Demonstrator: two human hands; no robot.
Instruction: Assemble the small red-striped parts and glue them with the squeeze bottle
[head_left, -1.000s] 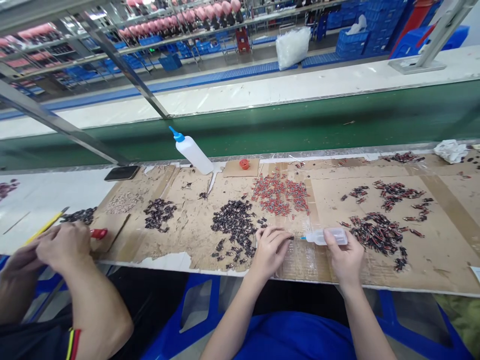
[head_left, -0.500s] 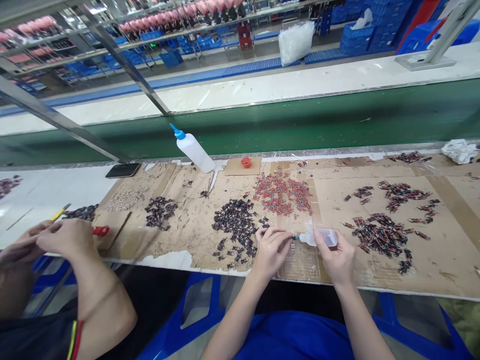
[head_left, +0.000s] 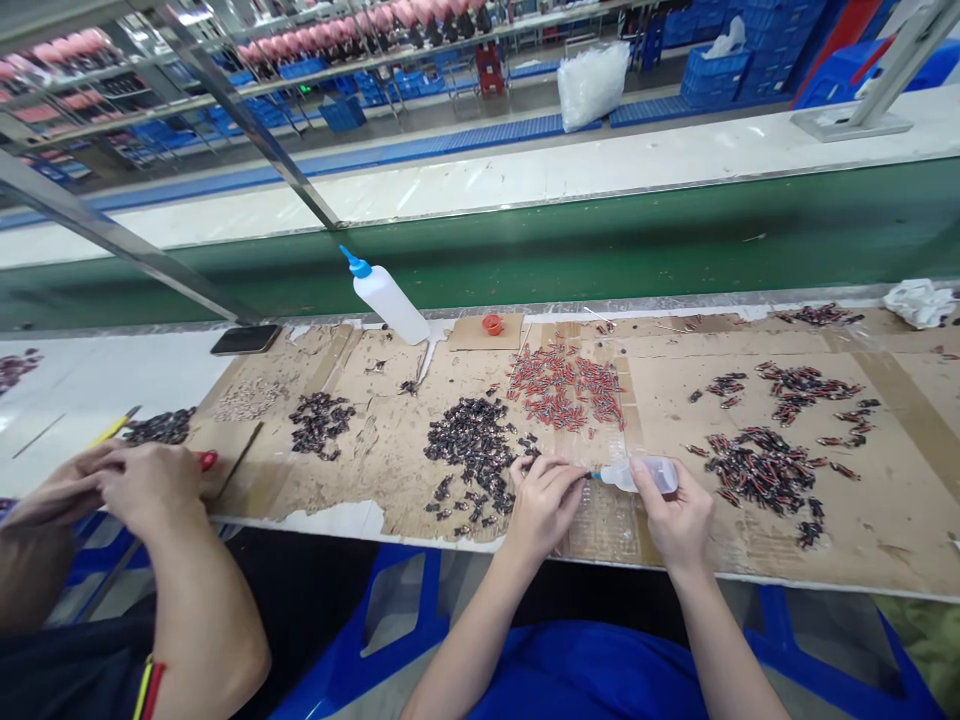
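A small clear squeeze bottle (head_left: 651,474) lies sideways in my right hand (head_left: 684,512), its nozzle pointing left. My left hand (head_left: 546,502) pinches a tiny dark part (head_left: 587,475) at the nozzle's tip; the fingers hide most of that part. Just left of my left hand is a pile of small black parts (head_left: 471,440). Beyond both hands lies a spread of small red and metallic pieces (head_left: 566,388). To the right of my right hand sits a heap of joined black-and-red parts (head_left: 761,470).
Cardboard (head_left: 397,440) covers the bench. A larger white bottle with a blue nozzle (head_left: 390,305) leans near the back edge, beside a red cap (head_left: 492,324). A phone (head_left: 246,340) lies at left. A co-worker's hands (head_left: 127,480) work at far left. A green belt (head_left: 600,240) runs behind.
My hands and the squeeze bottle stay almost in place, nozzle still at the part. The co-worker's hands have shifted slightly to the right.
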